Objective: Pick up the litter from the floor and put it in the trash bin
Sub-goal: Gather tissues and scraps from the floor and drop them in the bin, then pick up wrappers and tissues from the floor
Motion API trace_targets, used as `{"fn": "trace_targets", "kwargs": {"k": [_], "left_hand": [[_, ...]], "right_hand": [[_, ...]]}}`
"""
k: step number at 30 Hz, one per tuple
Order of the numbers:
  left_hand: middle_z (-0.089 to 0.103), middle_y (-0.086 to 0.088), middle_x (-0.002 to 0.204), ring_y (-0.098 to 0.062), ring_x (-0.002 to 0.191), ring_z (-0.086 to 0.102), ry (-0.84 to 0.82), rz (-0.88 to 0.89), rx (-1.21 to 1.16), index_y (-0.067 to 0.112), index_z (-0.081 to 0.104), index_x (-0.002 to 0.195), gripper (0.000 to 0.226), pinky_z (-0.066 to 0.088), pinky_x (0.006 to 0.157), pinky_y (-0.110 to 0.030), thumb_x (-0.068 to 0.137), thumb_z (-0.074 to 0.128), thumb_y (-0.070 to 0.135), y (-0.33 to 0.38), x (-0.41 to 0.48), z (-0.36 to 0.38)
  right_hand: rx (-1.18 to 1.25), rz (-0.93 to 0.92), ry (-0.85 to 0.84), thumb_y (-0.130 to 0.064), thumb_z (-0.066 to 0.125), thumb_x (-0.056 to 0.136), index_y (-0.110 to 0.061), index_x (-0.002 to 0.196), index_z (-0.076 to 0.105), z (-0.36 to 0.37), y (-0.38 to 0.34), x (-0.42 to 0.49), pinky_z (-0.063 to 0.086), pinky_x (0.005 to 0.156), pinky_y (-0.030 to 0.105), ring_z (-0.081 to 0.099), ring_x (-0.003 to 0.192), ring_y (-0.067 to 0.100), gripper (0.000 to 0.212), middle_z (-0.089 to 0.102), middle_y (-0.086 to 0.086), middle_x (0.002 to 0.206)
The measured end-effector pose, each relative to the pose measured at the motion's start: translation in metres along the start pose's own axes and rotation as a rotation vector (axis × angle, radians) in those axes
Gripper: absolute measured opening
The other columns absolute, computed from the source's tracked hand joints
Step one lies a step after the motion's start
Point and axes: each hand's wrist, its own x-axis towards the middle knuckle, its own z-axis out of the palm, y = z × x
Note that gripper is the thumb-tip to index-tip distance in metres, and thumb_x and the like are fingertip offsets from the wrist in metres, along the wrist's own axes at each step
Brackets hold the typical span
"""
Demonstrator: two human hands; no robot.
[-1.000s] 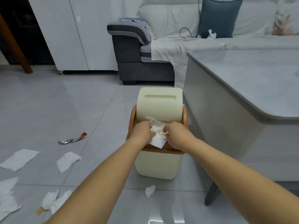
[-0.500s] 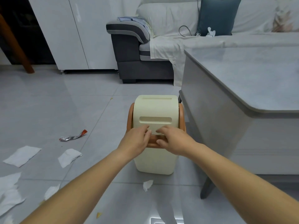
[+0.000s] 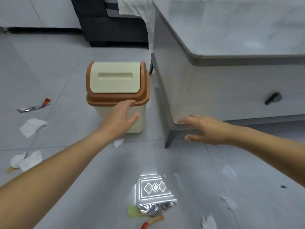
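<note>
Litter of thin white tissue scraps [image 3: 32,127] and a crumpled silver foil wrapper [image 3: 155,209] lies on the grey tiled floor [image 3: 82,187]. One small scrap [image 3: 118,143] sits at the foot of the cream plastic trash bin with a brown rim [image 3: 132,123]. It all looks feather-light, soft and easily torn, so a gentle pinch at a raised fold should lift each piece. The left hand [image 3: 120,118] holds nothing, its fingers straight and close together at the bin's rim; contact cannot be told. The right hand [image 3: 204,129], fingers relaxed and spread, is empty by the grey table's lower corner [image 3: 175,119].
</note>
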Motion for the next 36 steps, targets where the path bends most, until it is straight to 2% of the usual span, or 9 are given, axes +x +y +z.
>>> {"fn": "trace_targets", "kwargs": {"k": [2,7,11,18,21,24,28,31,36], "left_hand": [[0.052,-0.009,0.13,-0.02,0.12,0.049,-0.045,-0.006,-0.002,0.012,0.044,0.131,0.049,0.043,0.1,-0.036,0.087,0.059,0.03,0.013,-0.01,0.015],[0.053,-0.009,0.131,-0.022,0.118,0.051,-0.313,-0.002,0.124,0.014,0.041,0.133,0.056,0.038,0.096,-0.029,0.084,0.062,0.032,0.04,-0.041,0.062],[0.05,-0.005,0.131,-0.018,0.115,0.05,-0.561,0.047,0.151,0.019,0.04,0.133,0.055,0.036,0.096,-0.026,0.084,0.061,0.034,0.062,-0.076,0.113],[0.043,0.0,0.132,-0.019,0.121,0.044,-0.879,0.118,0.074,0.026,0.04,0.13,0.051,0.04,0.099,-0.032,0.082,0.057,0.028,0.115,-0.167,0.239],[0.043,0.001,0.127,-0.021,0.118,0.042,-0.876,0.133,0.109,0.025,0.043,0.125,0.044,0.044,0.09,-0.037,0.083,0.053,0.022,0.123,-0.19,0.265],[0.045,-0.003,0.115,-0.024,0.108,0.044,-0.838,0.182,0.161,0.019,0.047,0.115,0.032,0.046,0.077,-0.036,0.083,0.05,0.016,0.117,-0.197,0.275],[0.046,-0.004,0.109,-0.023,0.102,0.044,-0.803,0.191,0.198,0.018,0.05,0.107,0.024,0.041,0.069,-0.034,0.084,0.051,0.017,0.098,-0.193,0.286],[0.051,-0.005,0.1,-0.025,0.096,0.05,-0.788,0.161,0.164,0.018,0.053,0.095,0.011,0.043,0.071,-0.035,0.085,0.047,0.018,0.091,-0.191,0.294],[0.055,-0.002,0.09,-0.023,0.087,0.055,-0.673,-0.074,-0.009,0.016,0.058,0.084,0.007,0.041,0.073,-0.032,0.083,0.051,0.018,0.091,-0.172,0.295]], "right_hand": [[-0.002,0.026,-0.058,-0.037,0.062,0.085,-0.03,0.136,0.038,0.02,0.019,-0.028,0.032,0.088,0.015,0.052,0.112,0.012,0.057,0.049,-0.003,0.13],[0.056,0.203,-0.2,-0.045,0.061,0.083,-0.033,0.13,0.044,0.101,0.077,-0.092,0.048,0.088,0.029,0.059,0.104,0.01,0.052,0.048,-0.004,0.131],[0.047,0.44,-0.287,-0.039,0.062,0.082,-0.03,0.13,0.042,0.172,0.12,-0.135,0.05,0.086,0.035,0.057,0.105,0.019,0.052,0.043,-0.001,0.131],[0.194,0.699,0.015,-0.044,0.07,0.075,-0.029,0.133,0.036,0.211,0.172,-0.148,0.049,0.083,0.039,0.054,0.109,0.029,0.069,0.035,0.006,0.136],[0.254,0.648,0.028,-0.043,0.068,0.078,-0.035,0.139,0.031,0.213,0.181,-0.136,0.047,0.093,0.042,0.05,0.119,0.031,0.072,0.021,0.003,0.151],[0.197,0.549,-0.072,-0.034,0.057,0.088,-0.033,0.141,0.031,0.22,0.179,-0.122,0.041,0.102,0.044,0.041,0.127,0.033,0.059,0.012,-0.001,0.157],[0.092,0.509,-0.101,-0.016,0.047,0.092,-0.02,0.129,0.047,0.225,0.176,-0.115,0.042,0.097,0.041,0.044,0.115,0.035,0.037,0.035,0.007,0.143],[0.102,0.518,-0.054,-0.009,0.042,0.092,-0.012,0.117,0.055,0.226,0.176,-0.118,0.044,0.091,0.04,0.048,0.109,0.033,0.028,0.049,0.011,0.124],[0.236,0.539,-0.01,-0.008,0.045,0.089,-0.007,0.099,0.061,0.225,0.165,-0.128,0.047,0.077,0.037,0.056,0.091,0.03,0.02,0.059,0.012,0.104]]}}
